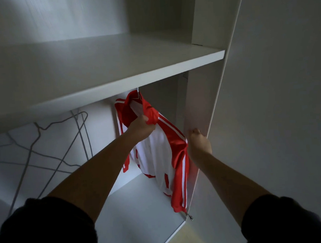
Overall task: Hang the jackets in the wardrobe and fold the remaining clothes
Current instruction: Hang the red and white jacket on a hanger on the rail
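This looks like the hanging step. The left hand (143, 124) is clenched round red fabric just under the collar of the red-and-white track jacket (157, 154). The hanger hook (137, 89) rises above that grip to a rail hidden under the shelf (117, 68), and the jacket's body drops below and right of it. The right hand (199, 143) is curled at the far shoulder edge; I cannot tell if it pinches cloth. Next, probably level the shoulders, then let go.

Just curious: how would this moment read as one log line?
stage: hanging red-and-white jacket | left grip: holds collar | right grip: holds front edge | place: under wardrobe shelf
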Demonstrator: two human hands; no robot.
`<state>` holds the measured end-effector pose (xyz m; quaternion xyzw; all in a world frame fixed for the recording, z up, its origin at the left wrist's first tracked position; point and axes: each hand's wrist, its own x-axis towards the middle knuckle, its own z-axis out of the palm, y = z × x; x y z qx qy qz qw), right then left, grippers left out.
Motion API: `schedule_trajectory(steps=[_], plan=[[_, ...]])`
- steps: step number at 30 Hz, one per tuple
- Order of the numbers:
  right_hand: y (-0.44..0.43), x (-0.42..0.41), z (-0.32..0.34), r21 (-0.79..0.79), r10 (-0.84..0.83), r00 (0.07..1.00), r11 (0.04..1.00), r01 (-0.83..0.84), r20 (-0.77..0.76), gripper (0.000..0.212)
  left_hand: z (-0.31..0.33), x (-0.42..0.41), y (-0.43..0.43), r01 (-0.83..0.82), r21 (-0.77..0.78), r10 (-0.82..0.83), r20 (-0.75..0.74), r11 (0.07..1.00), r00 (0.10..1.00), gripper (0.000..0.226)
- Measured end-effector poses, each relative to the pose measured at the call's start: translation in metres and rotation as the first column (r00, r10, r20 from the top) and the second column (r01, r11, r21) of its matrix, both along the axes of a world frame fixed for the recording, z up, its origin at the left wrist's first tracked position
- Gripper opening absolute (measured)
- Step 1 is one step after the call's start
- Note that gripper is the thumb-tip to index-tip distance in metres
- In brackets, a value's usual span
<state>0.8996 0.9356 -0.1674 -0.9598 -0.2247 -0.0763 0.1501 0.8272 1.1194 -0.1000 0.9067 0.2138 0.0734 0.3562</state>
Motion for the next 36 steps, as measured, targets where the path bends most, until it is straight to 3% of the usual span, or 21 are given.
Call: schedule_trajectory(steps=[1, 3, 4, 9, 15, 18, 22, 26, 31, 36], plan=[[-0.004, -0.006, 0.003, 0.024, 0.011, 1.000, 1.000, -0.010, -0.021, 0.027, -0.002, -0.010, -0.003, 0.034, 0.009, -0.034, -0.006, 0.999, 0.999, 0.012], [-0.015, -0.021, 0.006, 0.093, 0.047, 0.997, 0.995, -0.041, -0.056, 0.016, -0.009, -0.034, -0.015, 0.107, 0.046, -0.105, -0.026, 0.993, 0.994, 0.042], [-0.024, -0.032, 0.006, 0.144, 0.064, 0.995, 0.988, -0.052, -0.083, 0.012, -0.014, -0.047, -0.023, 0.132, 0.055, -0.131, -0.015, 0.990, 0.991, 0.046], [-0.100, -0.100, 0.007, 0.455, 0.131, 0.959, 0.891, -0.003, -0.250, 0.018, -0.035, -0.107, -0.086, 0.171, -0.022, -0.168, 0.103, 0.985, 0.980, 0.027], [-0.232, -0.180, 0.006, 0.654, 0.088, 0.921, 0.730, 0.199, -0.378, 0.018, -0.060, -0.155, -0.217, 0.379, -0.163, -0.346, 0.200, 0.911, 0.917, 0.020], [-0.324, -0.223, 0.000, 0.689, -0.015, 0.893, 0.629, 0.359, -0.450, 0.019, -0.069, -0.172, -0.313, 0.571, -0.183, -0.549, 0.157, 0.801, 0.821, 0.021], [-0.461, -0.290, -0.007, 0.723, -0.209, 0.840, 0.433, 0.539, -0.501, 0.022, -0.069, -0.188, -0.462, 0.713, -0.251, -0.683, 0.206, 0.655, 0.701, 0.016], [-0.597, -0.358, -0.007, 0.712, -0.397, 0.767, 0.312, 0.629, -0.504, 0.026, -0.065, -0.220, -0.628, 0.847, -0.308, -0.808, 0.285, 0.432, 0.516, 0.012], [-0.745, -0.450, -0.001, 0.720, -0.653, 0.570, 0.053, 0.692, -0.499, 0.029, -0.066, -0.272, -0.800, 0.920, -0.359, -0.912, 0.305, 0.157, 0.275, 0.013], [-0.851, -0.518, -0.007, 0.751, -0.786, 0.348, -0.212, 0.625, -0.511, 0.023, -0.072, -0.309, -0.933, 0.921, -0.384, -0.966, 0.256, -0.071, 0.032, 0.016]])
